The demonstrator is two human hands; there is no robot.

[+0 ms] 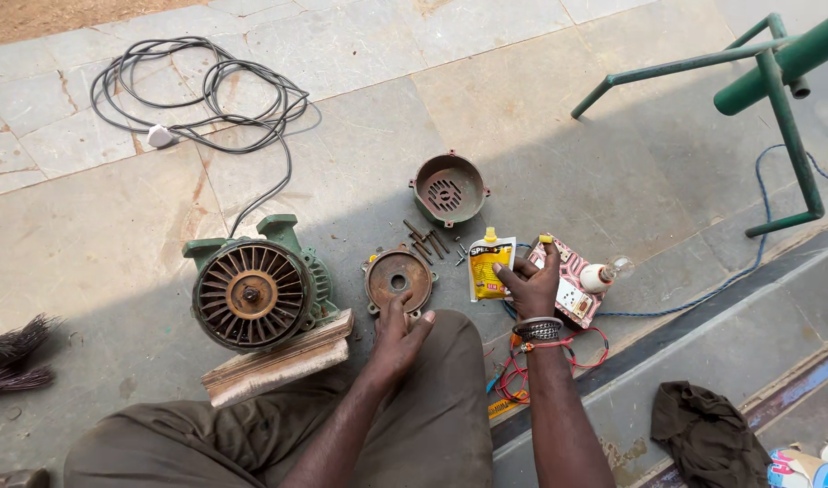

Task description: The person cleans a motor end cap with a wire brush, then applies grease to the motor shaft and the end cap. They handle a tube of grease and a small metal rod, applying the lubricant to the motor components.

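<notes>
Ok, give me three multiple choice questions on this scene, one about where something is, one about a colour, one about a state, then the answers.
1. Where does the round end plate lie?
A. On the floor by the left hand
B. On the green frame
C. On the dark cloth

2. What colour is the pouch by the right hand?
A. Blue
B. Yellow
C. White

3. How does the motor stand?
A. Wrapped in the cable
B. Held up in both hands
C. Propped on a wood block, fan end showing

Answers: 1 A, the plate lies on the stone floor at the left fingertips. 2 B, its face is yellow. 3 C, the block sits under it and neither hand touches it.
</notes>
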